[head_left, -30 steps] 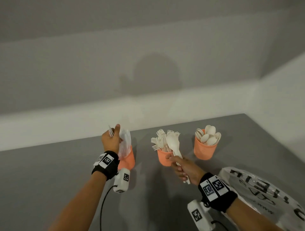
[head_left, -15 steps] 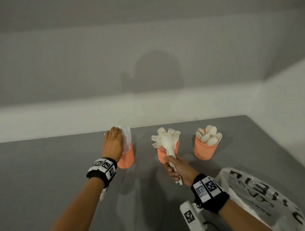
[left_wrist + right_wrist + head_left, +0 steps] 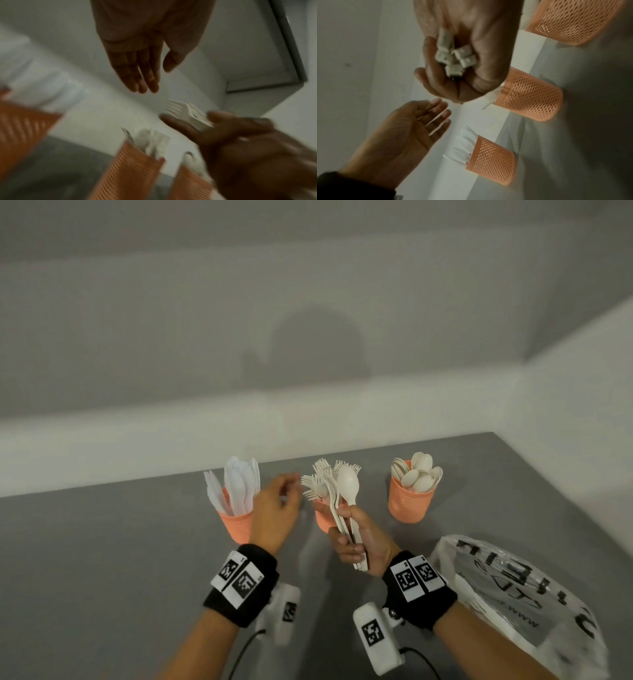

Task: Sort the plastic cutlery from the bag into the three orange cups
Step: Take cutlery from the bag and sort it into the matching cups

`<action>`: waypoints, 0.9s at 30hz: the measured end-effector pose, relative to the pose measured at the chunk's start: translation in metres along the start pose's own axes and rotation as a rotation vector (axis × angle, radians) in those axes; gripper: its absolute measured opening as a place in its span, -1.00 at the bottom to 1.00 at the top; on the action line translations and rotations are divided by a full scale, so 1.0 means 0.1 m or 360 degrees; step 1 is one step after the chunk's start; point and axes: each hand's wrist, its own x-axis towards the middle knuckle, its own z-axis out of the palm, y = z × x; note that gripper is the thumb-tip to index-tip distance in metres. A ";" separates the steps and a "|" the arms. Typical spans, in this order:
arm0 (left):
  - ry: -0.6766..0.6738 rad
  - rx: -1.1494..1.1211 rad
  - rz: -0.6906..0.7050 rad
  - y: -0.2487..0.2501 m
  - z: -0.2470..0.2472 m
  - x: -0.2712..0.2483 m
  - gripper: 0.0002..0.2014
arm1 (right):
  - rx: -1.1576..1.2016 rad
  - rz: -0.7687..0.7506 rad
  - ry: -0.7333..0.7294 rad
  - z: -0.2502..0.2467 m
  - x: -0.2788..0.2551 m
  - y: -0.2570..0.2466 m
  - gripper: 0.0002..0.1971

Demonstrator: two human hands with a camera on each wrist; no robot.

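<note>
right hand (image 3: 356, 539): fist clenched round a bundle of cutlery (image 3: 346, 508), handles down, long axis near upright, spoon bowl topmost | bundle just in front of the fork cup (image 3: 325, 517), spoon cup (image 3: 411, 503) to that cup's right | left hand (image 3: 274, 508): empty, fingers loose, between knife cup (image 3: 236, 523) and fork cup, nearer the bundle's heads | bag (image 3: 513, 594) right of fork cup, on table (image 3: 102, 559)

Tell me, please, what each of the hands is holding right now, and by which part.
The right hand grips a bundle of cutlery by the handles, a spoon on top. The left hand holds nothing.
</note>
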 end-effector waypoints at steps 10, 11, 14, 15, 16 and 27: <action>-0.0955 -0.1067 -0.0808 0.14 0.28 -0.16 -0.72 | 0.0126 0.0048 -0.0233 -0.09 -0.15 -0.05 -0.71; -0.0925 -0.1040 -0.0805 0.15 0.30 -0.16 -0.75 | 0.0090 0.0049 -0.0227 -0.07 -0.17 -0.06 -0.72; -0.0702 -0.1006 -0.0770 0.16 0.36 -0.17 -0.77 | -0.0194 -0.0004 -0.0021 -0.01 -0.20 -0.07 -0.72; -0.0575 -0.0982 -0.0730 0.15 0.38 -0.16 -0.76 | -0.0316 -0.0045 0.0073 0.00 -0.19 -0.06 -0.69; -0.0434 -0.0965 -0.0682 0.14 0.38 -0.15 -0.76 | -0.0401 -0.0092 0.0137 -0.01 -0.19 -0.04 -0.67; -0.0471 -0.0844 -0.0447 0.13 0.25 -0.15 -0.92 | -0.1208 -0.0576 0.0470 -0.08 -0.18 0.07 -0.80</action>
